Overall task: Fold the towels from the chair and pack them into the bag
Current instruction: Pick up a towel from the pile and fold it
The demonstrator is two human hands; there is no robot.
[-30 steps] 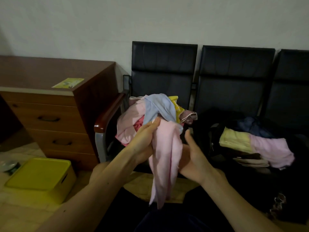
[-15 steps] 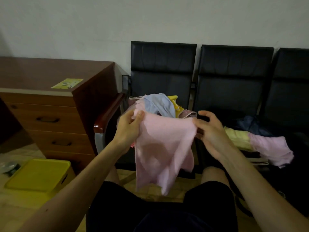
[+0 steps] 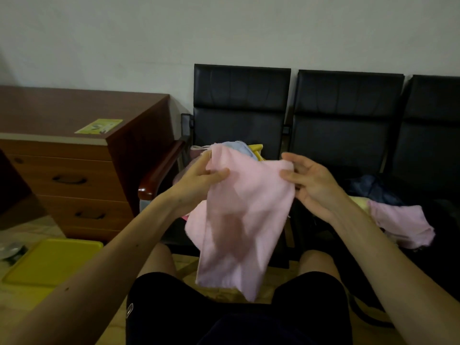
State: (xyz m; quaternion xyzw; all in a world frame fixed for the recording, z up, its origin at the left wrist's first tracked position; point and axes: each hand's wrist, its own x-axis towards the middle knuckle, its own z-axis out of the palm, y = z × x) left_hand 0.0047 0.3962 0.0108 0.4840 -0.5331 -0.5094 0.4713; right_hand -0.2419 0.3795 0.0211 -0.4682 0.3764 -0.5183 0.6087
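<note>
A pink towel [image 3: 244, 215] hangs spread between my hands above my knees. My left hand [image 3: 199, 180] pinches its upper left corner. My right hand [image 3: 306, 180] pinches the upper right edge between thumb and fingers. Behind the towel, a pile of blue, yellow and pink towels [image 3: 245, 149] lies on the left black chair [image 3: 239, 100], mostly hidden. The dark bag [image 3: 443, 220] sits on the middle seat at the right, with a yellow, a pink [image 3: 398, 222] and a dark blue towel lying in its mouth.
A wooden desk with drawers [image 3: 69, 175] stands at the left, its top carrying a yellow sticker. A yellow plastic box [image 3: 49, 262] sits on the tiled floor below it. A wooden armrest [image 3: 161, 170] flanks the left chair. More black chairs [image 3: 348, 115] line the wall.
The towel went from a bunched hanging strip to a sheet spread wide. My hands moved apart and rose a little, each holding a top corner.
</note>
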